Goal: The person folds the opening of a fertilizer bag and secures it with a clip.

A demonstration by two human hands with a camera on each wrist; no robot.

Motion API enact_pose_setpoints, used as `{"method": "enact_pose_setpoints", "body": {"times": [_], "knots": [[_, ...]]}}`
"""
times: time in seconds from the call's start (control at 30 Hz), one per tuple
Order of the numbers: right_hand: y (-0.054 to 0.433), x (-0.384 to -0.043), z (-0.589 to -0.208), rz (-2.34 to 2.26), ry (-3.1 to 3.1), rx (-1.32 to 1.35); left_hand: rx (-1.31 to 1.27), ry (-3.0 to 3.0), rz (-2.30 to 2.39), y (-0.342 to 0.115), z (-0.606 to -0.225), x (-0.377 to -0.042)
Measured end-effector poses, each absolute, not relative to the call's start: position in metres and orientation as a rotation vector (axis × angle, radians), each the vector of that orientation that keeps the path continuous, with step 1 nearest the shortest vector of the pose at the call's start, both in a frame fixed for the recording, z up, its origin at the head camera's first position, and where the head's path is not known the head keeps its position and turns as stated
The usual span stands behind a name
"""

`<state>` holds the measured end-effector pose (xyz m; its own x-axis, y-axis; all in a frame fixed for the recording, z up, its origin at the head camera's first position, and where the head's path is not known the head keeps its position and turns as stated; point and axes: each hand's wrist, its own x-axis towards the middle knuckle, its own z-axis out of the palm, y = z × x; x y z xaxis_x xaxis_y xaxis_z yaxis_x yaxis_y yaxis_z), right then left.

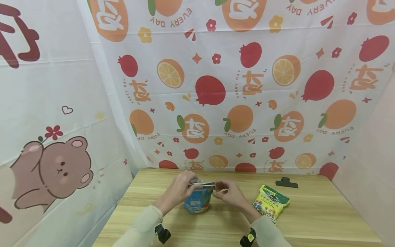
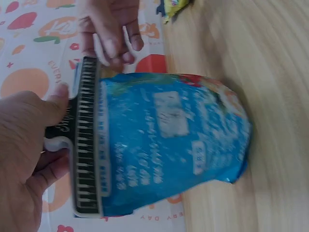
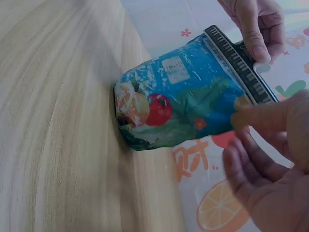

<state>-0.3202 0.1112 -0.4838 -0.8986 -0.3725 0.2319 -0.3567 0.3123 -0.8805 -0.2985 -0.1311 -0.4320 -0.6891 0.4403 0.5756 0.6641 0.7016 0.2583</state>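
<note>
A blue printed bag (image 1: 197, 200) stands on the table in front of me, its top edge in a wide clip (image 2: 87, 140) with a piano-key pattern. My left hand (image 1: 182, 188) holds this clip by its handle, thumb on the near side in the left wrist view. At the other end of the clip, my right hand (image 1: 229, 193) pinches the bag's top corner between thumb and finger. The remaining right fingers (image 3: 251, 166) are spread loosely below that corner in the right wrist view. Red fruit is printed on the bag's lower part.
To the right on the wooden table (image 1: 321, 212) lies a yellow and green bag (image 1: 271, 202). Behind it, near the back edge, is a black clip (image 1: 287, 182). A fruit-printed cloth (image 1: 234, 137) hangs behind the table, and a bear-printed cloth (image 1: 66, 168) hangs at the left.
</note>
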Motion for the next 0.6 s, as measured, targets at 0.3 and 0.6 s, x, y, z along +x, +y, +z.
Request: {"method": "enact_pose_setpoints", "body": {"times": [0.3, 0.6], "knots": [[0.103, -0.317, -0.478, -1.602, 2.605, -0.732, -0.823, -2.452, -0.657, -0.140, -0.441, -0.297], [0.100, -0.319, -0.475, -1.588, 2.660, -0.698, -0.707, -2.654, -0.827, -0.176, -0.431, -0.294]]}}
